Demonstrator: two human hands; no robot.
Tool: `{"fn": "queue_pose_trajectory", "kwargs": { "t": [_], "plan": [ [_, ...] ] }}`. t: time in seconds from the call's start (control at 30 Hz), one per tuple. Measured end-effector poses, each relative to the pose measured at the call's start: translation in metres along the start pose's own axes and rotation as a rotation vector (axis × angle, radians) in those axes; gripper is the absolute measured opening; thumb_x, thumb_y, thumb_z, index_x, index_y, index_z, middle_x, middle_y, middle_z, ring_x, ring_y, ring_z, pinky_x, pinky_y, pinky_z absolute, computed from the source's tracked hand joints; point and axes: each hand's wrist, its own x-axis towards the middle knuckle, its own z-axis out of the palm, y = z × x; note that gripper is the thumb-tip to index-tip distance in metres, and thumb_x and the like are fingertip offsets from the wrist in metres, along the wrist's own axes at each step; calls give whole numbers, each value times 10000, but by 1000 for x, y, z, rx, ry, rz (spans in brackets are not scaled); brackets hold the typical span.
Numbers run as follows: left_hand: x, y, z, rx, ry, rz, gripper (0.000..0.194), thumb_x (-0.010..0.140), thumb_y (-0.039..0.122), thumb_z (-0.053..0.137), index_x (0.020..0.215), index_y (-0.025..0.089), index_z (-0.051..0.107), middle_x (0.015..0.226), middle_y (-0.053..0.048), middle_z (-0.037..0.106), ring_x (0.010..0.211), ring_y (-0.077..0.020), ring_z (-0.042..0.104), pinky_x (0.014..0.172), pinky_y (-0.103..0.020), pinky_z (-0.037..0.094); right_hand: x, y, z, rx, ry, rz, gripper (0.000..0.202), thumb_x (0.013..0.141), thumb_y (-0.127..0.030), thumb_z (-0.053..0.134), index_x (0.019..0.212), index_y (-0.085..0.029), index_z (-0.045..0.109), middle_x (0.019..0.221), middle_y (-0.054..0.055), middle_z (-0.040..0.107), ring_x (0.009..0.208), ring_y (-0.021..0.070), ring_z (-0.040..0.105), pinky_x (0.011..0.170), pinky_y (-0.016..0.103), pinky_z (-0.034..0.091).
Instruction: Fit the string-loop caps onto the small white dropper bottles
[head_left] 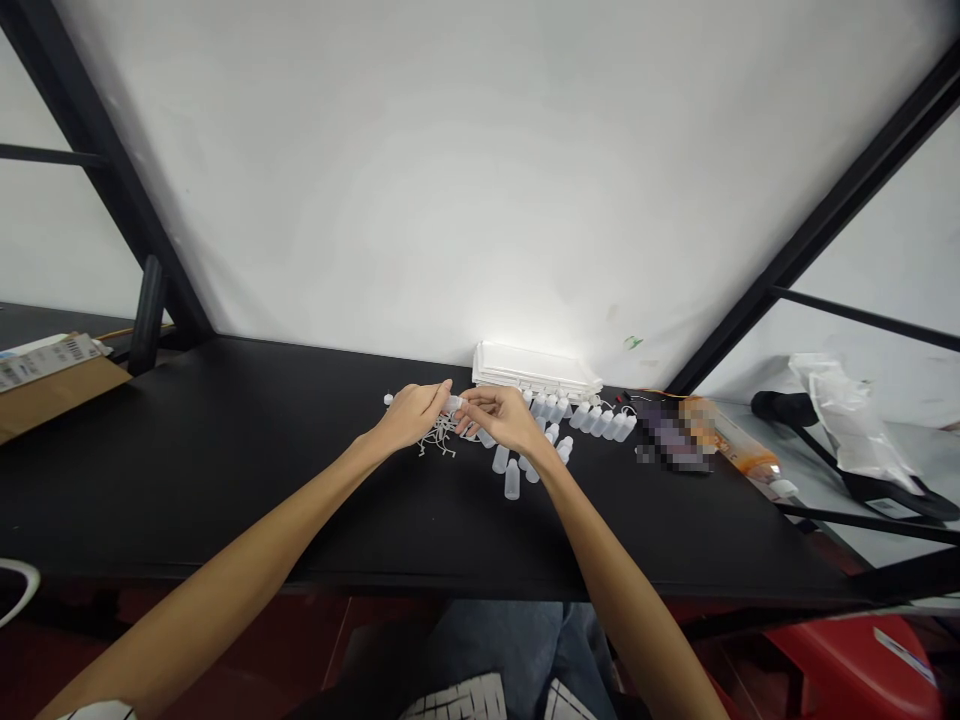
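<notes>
My left hand [416,412] is closed around a small translucent plastic bottle [453,404], which lies nearly sideways and is mostly hidden by the fingers. The fingertips of my right hand [504,414] pinch the other end of it. Below my hands lies a loose pile of thin white cords or stems [442,433] with small tips. One small white cap [388,399] sits left of my left hand. Under and beside my right wrist, several more small bottles [512,480] lie on the black table [247,470].
Rows of small capped bottles [604,422] and a stack of white trays [536,368] lie by the wall. At right are a blurred dark object [675,437] and an orange-labelled drink bottle [739,450]. A cardboard box [64,385] is at far left, a red stool [855,665] below right.
</notes>
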Motion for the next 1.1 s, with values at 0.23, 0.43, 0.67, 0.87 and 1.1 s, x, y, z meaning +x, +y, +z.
{"fn": "queue_pose_trajectory", "kwargs": {
  "t": [0.23,0.43,0.67,0.87,1.1],
  "plan": [
    [-3,2,-1,47,5,56,367,994,361,253,760,200,484,584,24,458,526,-142,432,564,-274,277,1,-3,0,124,45,-7,323,801,-442,681,901,-135,662,756,64,681,662,206,713,572,317,593],
    [-2,5,-6,-112,-37,43,400,1004,415,291,832,182,566,762,0,578,686,-143,516,633,-259,350,3,-1,-3,63,130,-84,289,824,-418,662,907,-141,658,757,51,669,683,193,709,580,302,597],
    [2,2,-9,-195,-87,102,400,974,444,396,955,157,674,881,-46,634,735,-148,543,625,-258,391,2,-2,-10,1,111,-81,296,811,-426,666,903,-144,675,764,67,684,735,211,710,579,309,596],
    [-1,1,-5,-102,-87,149,363,965,428,439,1007,170,691,853,-45,630,680,-132,513,574,-240,388,0,2,-15,6,68,-52,301,806,-427,675,898,-142,654,741,51,668,705,196,702,564,305,592],
    [0,-3,-6,-177,-61,204,302,909,398,569,1029,176,736,831,-47,617,659,-118,533,551,-233,417,-1,0,-12,31,85,-30,302,778,-435,703,836,-149,624,714,42,658,676,174,681,604,325,597]
  ]
}}
